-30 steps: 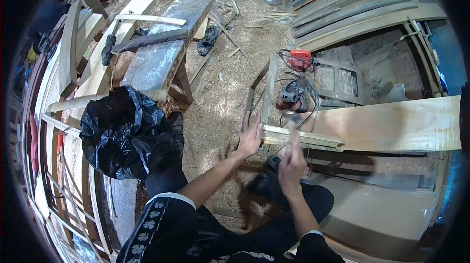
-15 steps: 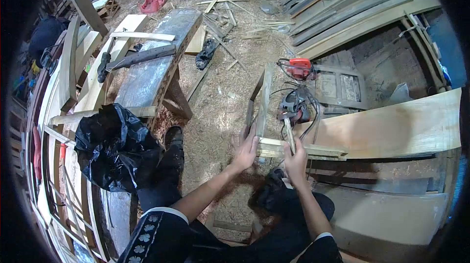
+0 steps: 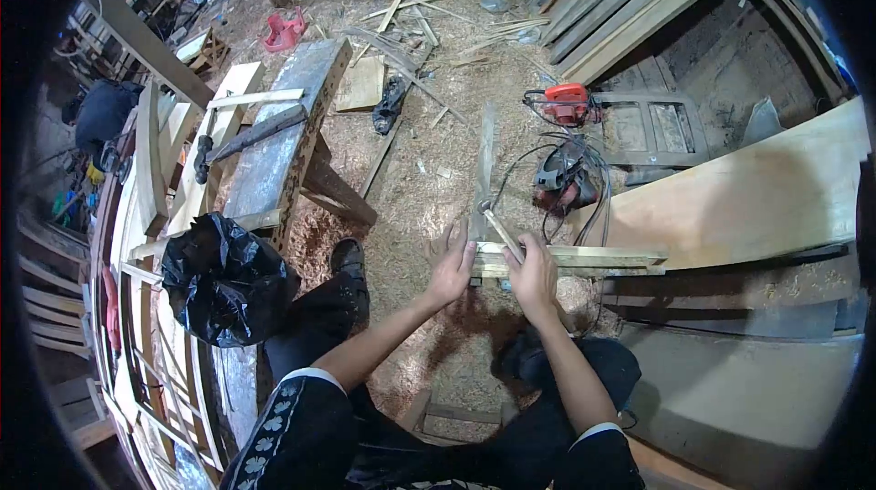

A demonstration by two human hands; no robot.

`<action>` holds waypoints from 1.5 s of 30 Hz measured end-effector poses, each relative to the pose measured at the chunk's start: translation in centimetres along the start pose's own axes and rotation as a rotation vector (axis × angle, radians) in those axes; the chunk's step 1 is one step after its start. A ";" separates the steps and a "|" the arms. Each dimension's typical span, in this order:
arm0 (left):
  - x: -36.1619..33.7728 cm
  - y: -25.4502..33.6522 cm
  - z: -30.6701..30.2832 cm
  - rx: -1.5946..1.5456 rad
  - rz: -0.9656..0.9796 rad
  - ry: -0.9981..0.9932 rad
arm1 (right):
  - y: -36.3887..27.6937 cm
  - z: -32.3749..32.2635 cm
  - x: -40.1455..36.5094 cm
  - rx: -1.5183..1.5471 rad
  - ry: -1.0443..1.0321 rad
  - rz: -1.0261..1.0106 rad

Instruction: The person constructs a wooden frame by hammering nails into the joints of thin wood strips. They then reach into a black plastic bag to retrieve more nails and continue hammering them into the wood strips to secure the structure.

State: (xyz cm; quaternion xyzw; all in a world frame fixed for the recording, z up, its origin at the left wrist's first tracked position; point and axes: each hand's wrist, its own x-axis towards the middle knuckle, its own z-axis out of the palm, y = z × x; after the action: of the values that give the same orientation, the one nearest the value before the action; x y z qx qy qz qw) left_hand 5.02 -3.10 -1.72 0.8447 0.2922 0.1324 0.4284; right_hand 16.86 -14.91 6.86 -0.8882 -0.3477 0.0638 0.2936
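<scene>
My left hand (image 3: 452, 271) is closed around the corner end of a wooden frame, its fingers partly behind the wood. From that corner, pale side-by-side rails (image 3: 602, 259) run right, and a greyer board (image 3: 484, 157) points away from me. My right hand (image 3: 533, 278) grips a slim tool with a pale wooden handle (image 3: 503, 233) and a small metal-looking end. The tool slants across the rails, its far end near the base of the grey board. Both hands are close together over the frame, in front of my knees.
A black plastic bag (image 3: 228, 285) lies by my left leg. The workbench (image 3: 283, 143) at left carries a dark hammer-like tool (image 3: 255, 134). Ahead are a corded power tool (image 3: 564, 175) and a red power tool (image 3: 568, 103). A broad board (image 3: 730, 203) lies to the right; shavings cover the floor.
The frame has turned, so its far board now shows nearly edge-on. My right hand has moved left, close to my left hand, and the tool's far end has swung left.
</scene>
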 end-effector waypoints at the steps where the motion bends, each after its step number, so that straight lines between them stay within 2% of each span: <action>1: 0.1 0.3 -0.7 0.031 -0.051 -0.041 | -0.2 0.0 -0.1 0.009 0.002 -0.002; 2: 0.2 0.6 -1.4 0.060 -0.103 -0.080 | -0.4 0.1 -0.1 -0.003 0.002 0.018; 5: 0.6 1.3 -3.6 0.118 -0.056 -0.162 | -0.6 0.3 0.1 -0.016 -0.013 0.035; 9: 1.1 0.3 -3.4 0.077 -0.085 -0.203 | -1.0 0.1 -0.2 -0.020 -0.013 -0.007; 11: 1.0 -1.6 -0.8 -0.127 -0.077 -0.045 | -1.1 0.1 -0.1 -0.046 -0.030 0.019; 14: 0.2 1.0 -1.6 -0.100 -0.143 -0.013 | -1.4 0.0 0.0 -0.058 -0.061 0.045; 17: 1.0 -1.1 0.0 -0.230 -0.170 -0.034 | -1.2 0.3 0.1 -0.047 -0.045 0.025; 20: 0.2 0.8 -0.3 -0.065 -0.211 0.042 | -1.0 0.6 0.2 -0.058 -0.029 0.015; 23: 0.1 0.4 0.3 -0.122 -0.171 0.104 | -1.2 0.6 0.1 -0.062 -0.038 0.008; 27: 0.2 0.3 0.4 -0.071 -0.190 0.060 | -1.3 0.4 0.3 -0.088 -0.050 0.030; 32: 0.1 0.7 0.7 -0.208 -0.264 0.042 | -1.9 -0.1 0.9 -0.073 -0.109 0.074; 38: 0.0 1.6 0.1 -0.182 -0.273 0.042 | -0.3 0.8 1.0 -0.033 -0.015 0.007; 42: 0.0 -0.9 1.6 -0.113 -0.203 0.033 | -1.0 0.9 1.3 -0.083 -0.035 0.037; 44: -0.1 -0.7 1.0 -0.196 -0.201 0.113 | -1.4 1.1 1.7 -0.145 -0.107 0.004; 45: -0.2 -0.5 0.5 -0.165 -0.235 0.075 | -2.1 0.6 2.0 -0.166 -0.164 0.027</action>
State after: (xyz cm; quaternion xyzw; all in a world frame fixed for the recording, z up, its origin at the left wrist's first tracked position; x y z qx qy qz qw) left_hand 4.94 -3.29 -2.38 0.7612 0.3930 0.1361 0.4976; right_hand 16.94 -12.04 7.72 -0.9059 -0.3626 0.1112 0.1885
